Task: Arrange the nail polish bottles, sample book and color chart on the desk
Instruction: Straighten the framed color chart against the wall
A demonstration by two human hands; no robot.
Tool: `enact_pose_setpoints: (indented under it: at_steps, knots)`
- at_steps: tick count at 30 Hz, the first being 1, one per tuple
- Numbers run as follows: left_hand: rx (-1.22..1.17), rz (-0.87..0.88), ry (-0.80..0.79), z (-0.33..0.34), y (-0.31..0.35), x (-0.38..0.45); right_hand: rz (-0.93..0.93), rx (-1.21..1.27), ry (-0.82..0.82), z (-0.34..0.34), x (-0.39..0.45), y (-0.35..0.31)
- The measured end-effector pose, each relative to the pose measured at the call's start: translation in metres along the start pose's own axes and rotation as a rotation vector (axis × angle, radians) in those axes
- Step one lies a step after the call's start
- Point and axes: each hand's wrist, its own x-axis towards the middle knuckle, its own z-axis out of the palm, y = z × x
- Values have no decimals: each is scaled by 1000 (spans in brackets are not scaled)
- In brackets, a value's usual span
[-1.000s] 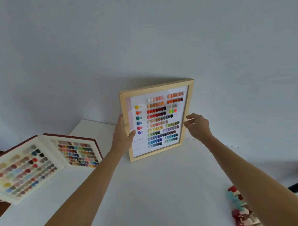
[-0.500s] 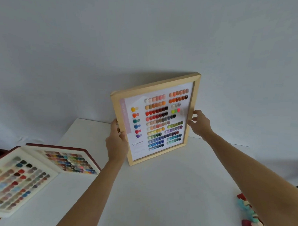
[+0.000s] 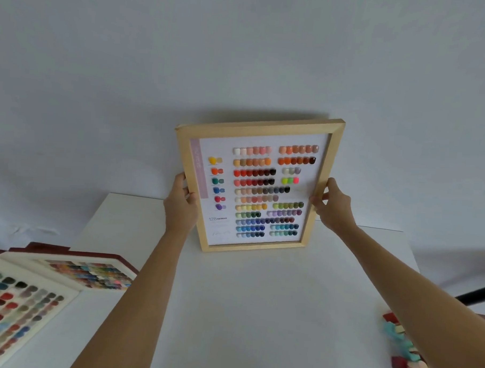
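- While both arms reach forward over the white desk (image 3: 258, 309), the two hands hold a framed color chart (image 3: 259, 184) upright at the far side of the desk, in front of the pale wall (image 3: 241, 58).
- The left hand (image 3: 180, 206) grips the frame's left edge about halfway up, thumb on the front of the wood and fingers curled behind it.
- The right hand (image 3: 333, 206) grips the right edge at about the same height, thumb on the front and fingers wrapped round the back.
- The chart has a light wooden frame, a white sheet with rows of small colored nail swatches, a pink strip down its left side and the number 128 printed low on the left.
- The frame tilts a little, its top leaning to the right; whether its bottom edge touches the desk or hangs just above it, I cannot tell.
- The sample book (image 3: 36, 294) lies open at the near left of the desk, well apart from the chart, with dark red covers and cream pages full of swatches; part of it runs out of view.
- At the near right edge, partly hidden behind the right forearm, sits a blurred cluster of red, teal and cream pieces (image 3: 403, 355); what they are is unclear.
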Motion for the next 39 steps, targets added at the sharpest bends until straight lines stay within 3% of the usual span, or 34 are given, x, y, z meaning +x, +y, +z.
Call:
enact_pose_setpoints:
  at_steps: [7,15,39]
  knots:
    - [16,-12,-92,14,5,32,36,41,73,0,-6,9]
    - [67,-1,-94,18,2,50,11,67,111,6,-3,11]
    - [70,-17,-86,13,12,24,104,-38,18,-6,-21,3]
